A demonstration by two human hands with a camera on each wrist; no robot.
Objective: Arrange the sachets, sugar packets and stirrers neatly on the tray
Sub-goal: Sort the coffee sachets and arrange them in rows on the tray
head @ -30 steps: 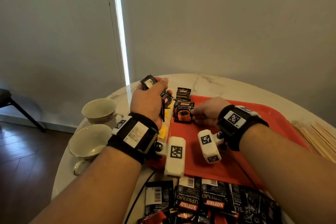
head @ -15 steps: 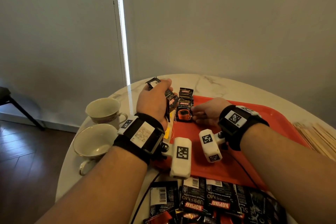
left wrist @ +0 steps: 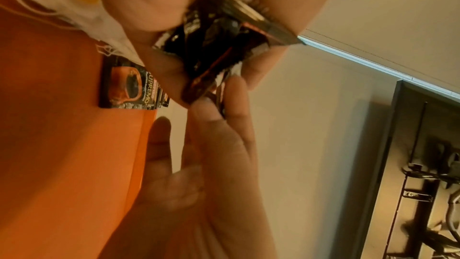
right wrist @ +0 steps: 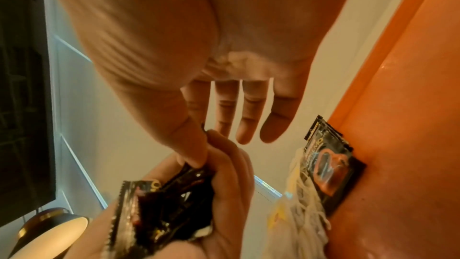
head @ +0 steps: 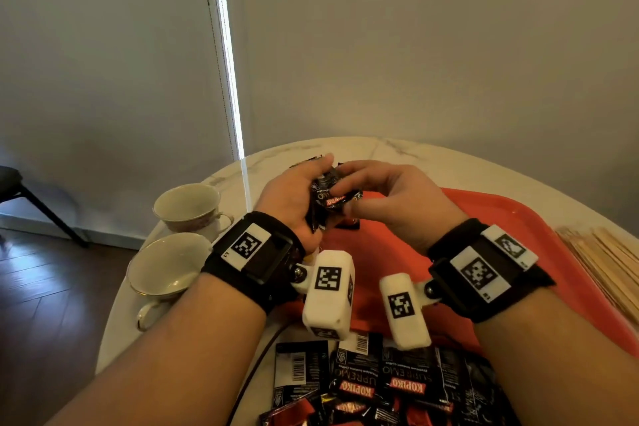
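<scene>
Above the far left corner of the red tray [head: 491, 218], my left hand [head: 307, 187] grips a bunch of black coffee sachets [head: 326, 199]. My right hand [head: 345, 199] meets it there. Its thumb and forefinger pinch one sachet [right wrist: 191, 170] at the edge of the bunch [left wrist: 224, 34], and its other fingers [right wrist: 251, 117] stay straight. A black sachet with an orange cup picture [left wrist: 127, 84] lies flat on the tray [left wrist: 62, 135] below the hands, also in the right wrist view [right wrist: 328, 170]. White and yellow packets [right wrist: 301, 210] lie by it at the tray's edge. Wooden stirrers [head: 608, 263] lie right of the tray.
Two empty teacups [head: 186, 206] [head: 166, 268] stand at the round marble table's left edge [head: 114, 322]. A loose pile of black and red sachets [head: 380, 387] lies at the near edge, in front of the tray. A wall stands behind the table.
My right hand has lifted off the sachet on the tray and come up to the bunch. The left hand has swung the bunch right to meet it.
</scene>
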